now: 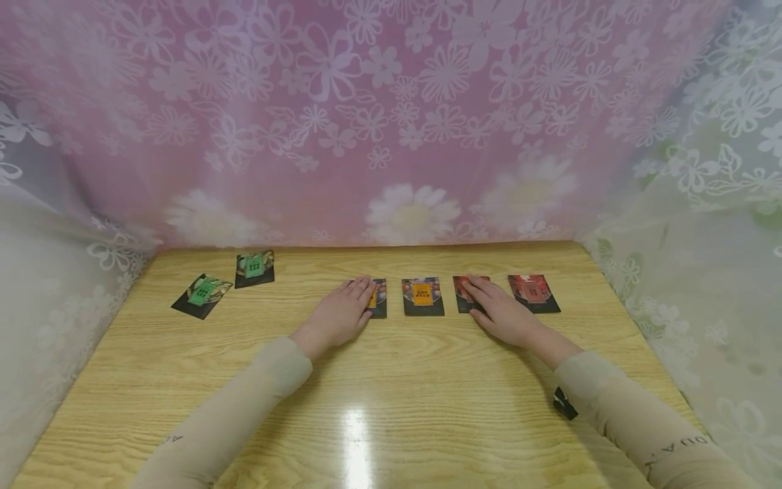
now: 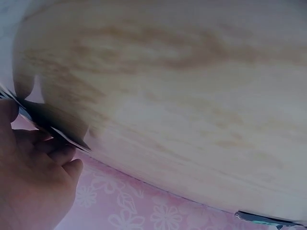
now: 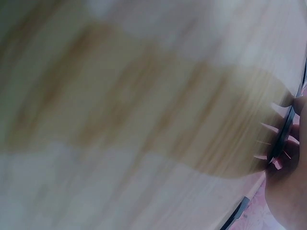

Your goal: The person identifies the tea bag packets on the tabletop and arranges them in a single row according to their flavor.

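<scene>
Six items in a loose line is more than I count, so several flat black packets with coloured labels lie across the back of the table. My left hand [image 1: 342, 311] rests on a packet with an orange label [image 1: 380, 299], covering its left part. Beside it, a second orange-labelled packet [image 1: 423, 297] lies between my hands. My right hand [image 1: 502, 314] lies over a red-labelled packet [image 1: 462, 296], fingers extended across it. Just right of that hand is another red-labelled packet [image 1: 534, 293]. The left wrist view shows the left hand [image 2: 38, 177] at a packet's edge [image 2: 53, 128].
Two green-labelled packets [image 1: 254, 268] lie at the back left, one turned at an angle. A small black piece [image 1: 565, 404] sits by the right sleeve. Floral curtains [image 1: 391, 122] hang along the back and both sides of the wooden table [image 1: 403, 380].
</scene>
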Tool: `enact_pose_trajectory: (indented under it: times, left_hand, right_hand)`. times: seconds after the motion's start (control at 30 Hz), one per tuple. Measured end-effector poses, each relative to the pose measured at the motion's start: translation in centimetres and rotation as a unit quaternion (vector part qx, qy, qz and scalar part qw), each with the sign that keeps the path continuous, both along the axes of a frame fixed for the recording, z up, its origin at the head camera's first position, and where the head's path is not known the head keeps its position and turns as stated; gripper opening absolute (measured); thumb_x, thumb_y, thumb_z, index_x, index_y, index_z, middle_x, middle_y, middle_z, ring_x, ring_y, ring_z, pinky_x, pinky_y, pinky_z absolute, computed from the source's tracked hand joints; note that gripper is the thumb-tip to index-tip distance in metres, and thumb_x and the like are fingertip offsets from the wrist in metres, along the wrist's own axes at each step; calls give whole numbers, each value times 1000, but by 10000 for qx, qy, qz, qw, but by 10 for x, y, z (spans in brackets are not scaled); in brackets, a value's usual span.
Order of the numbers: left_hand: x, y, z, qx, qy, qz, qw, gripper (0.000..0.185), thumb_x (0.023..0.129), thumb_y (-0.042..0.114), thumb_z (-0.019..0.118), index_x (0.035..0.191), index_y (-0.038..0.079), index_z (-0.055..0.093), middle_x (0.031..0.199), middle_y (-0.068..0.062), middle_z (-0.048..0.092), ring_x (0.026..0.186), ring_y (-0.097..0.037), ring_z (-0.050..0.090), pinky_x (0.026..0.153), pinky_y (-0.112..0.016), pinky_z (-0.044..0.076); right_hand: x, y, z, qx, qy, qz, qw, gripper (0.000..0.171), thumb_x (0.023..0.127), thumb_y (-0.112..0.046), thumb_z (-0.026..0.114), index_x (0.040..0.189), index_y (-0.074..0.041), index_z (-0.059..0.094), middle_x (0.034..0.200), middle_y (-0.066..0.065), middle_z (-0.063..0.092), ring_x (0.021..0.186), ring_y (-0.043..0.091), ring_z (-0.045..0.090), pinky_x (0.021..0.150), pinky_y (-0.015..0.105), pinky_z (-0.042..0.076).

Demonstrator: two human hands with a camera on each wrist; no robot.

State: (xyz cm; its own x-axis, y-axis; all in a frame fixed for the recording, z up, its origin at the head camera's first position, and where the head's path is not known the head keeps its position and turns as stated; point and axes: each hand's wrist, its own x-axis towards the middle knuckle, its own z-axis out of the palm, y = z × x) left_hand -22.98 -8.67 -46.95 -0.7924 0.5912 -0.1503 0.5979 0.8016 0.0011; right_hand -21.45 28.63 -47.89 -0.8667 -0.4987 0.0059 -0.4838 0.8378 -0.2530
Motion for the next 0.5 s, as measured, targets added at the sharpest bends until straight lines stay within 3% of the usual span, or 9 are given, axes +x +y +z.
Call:
enact_pose_trajectory:
  times: [0.3,0.5]
  left_hand:
    - [-2,-2,1,150,29,32,9999,67,116,39,36,169,2,21,177,-18,20,166,-32,21,138,-45,19]
    - [-7,-20,3,388,178,164,9990,65,116,37,39,168,1,24,176,-19,23,165,-34,22,137,-48,18]
  right_hand:
    - [3,-1,3,-106,-49,-16,9999,63,110,-19,57,164,3,34,173,26,28,159,48,29,127,67,32]
    - [4,-2,4,-104,-34,-1,9999,63,111,-20,57,164,4,34,173,26,28,158,48,29,127,67,32]
